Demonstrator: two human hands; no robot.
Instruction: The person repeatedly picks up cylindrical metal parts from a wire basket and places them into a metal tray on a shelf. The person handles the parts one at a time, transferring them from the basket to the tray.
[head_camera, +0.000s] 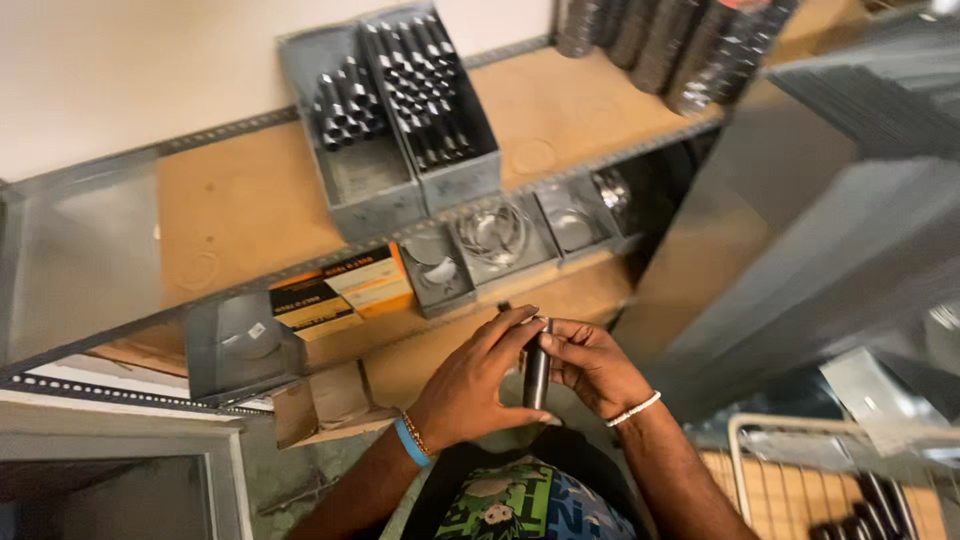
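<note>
A dark metal cylinder (537, 372), short and rod-like, stands nearly upright between both hands in front of my body. My left hand (478, 382) wraps around it from the left, fingers over its upper end. My right hand (592, 362) grips it from the right, thumb against its side. A blue band and a bead bracelet sit on my left wrist, a white bracelet on the right. On the shelf above, two grey metal bins (468, 182) hold several similar dark hex-ended rods (418, 80).
A metal-framed shelf with wooden boards (250, 205) runs across the view. The lower level holds small grey trays (505, 262) with round metal parts, an orange and black box (345, 291) and a cardboard box (325, 405). Sheet-metal panels (830, 220) lean at right; a wire basket (790, 470) sits at lower right.
</note>
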